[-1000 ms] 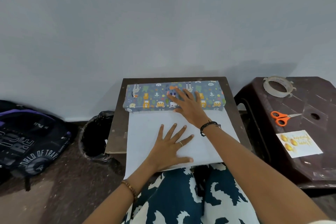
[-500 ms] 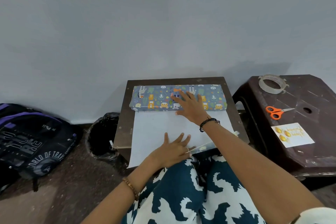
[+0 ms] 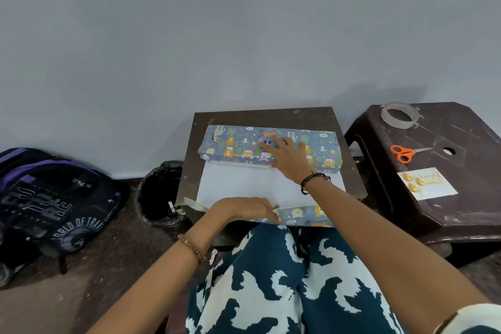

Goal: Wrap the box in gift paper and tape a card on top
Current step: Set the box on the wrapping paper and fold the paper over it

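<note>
Box [image 3: 271,148] hidden under paper [image 3: 260,184] — right hand [image 3: 288,160] flat, left hand [image 3: 244,210] pinching its edge.

Right hand [image 3: 288,156] pressed flat on the box [image 3: 235,145], half covered by gift paper [image 3: 244,184] (white side up); left hand [image 3: 244,209] grips the paper's near edge; tape roll [image 3: 400,115], scissors [image 3: 404,153], card [image 3: 427,183] on side stool [image 3: 461,214]

Grey wall [image 3: 244,35]; brown floor [image 3: 40,306]; plastic stool [image 3: 447,214]
</note>
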Tool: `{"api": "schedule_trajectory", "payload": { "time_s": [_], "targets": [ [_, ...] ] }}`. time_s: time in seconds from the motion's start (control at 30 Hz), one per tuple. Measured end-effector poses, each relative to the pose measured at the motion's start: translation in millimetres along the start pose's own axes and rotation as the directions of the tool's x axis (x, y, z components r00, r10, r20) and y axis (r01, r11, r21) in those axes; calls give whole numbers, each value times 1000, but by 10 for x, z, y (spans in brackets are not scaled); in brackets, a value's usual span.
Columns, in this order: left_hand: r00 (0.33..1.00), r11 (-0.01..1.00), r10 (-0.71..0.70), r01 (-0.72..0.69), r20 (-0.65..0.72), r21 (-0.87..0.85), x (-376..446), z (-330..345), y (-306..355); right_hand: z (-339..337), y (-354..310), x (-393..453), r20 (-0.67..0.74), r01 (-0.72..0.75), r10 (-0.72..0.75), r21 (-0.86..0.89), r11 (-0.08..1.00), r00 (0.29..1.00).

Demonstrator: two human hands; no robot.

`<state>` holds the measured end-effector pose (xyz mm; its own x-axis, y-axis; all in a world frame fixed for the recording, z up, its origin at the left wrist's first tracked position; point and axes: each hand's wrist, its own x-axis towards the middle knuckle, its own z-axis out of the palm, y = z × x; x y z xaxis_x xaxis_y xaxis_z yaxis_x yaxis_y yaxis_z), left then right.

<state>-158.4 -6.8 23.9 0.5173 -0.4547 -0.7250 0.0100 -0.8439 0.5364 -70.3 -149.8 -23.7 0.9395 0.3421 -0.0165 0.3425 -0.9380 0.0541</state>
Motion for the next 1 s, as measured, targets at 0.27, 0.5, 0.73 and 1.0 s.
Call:
{"api": "schedule_trajectory", "payload": {
  "time_s": [0.27,0.5,0.73,1.0],
  "targets": [
    [1000,996,-10,8,16,86,10,-49,11,-213,75,277,187,16,-25,49,999,982],
    [1000,1000,-4,4,-9,12,73,41,-77,23,-25,56,56,30,-23,-126,992,998],
    [1000,1000,1,-1,-6,16,60,47,-3,-259,24,173,128,-14,26,-94,996,991],
    [1000,1000,-20,20,9,4,52,31,56,-155,-9,113,41,-53,52,21,998,998]
  ]
}}
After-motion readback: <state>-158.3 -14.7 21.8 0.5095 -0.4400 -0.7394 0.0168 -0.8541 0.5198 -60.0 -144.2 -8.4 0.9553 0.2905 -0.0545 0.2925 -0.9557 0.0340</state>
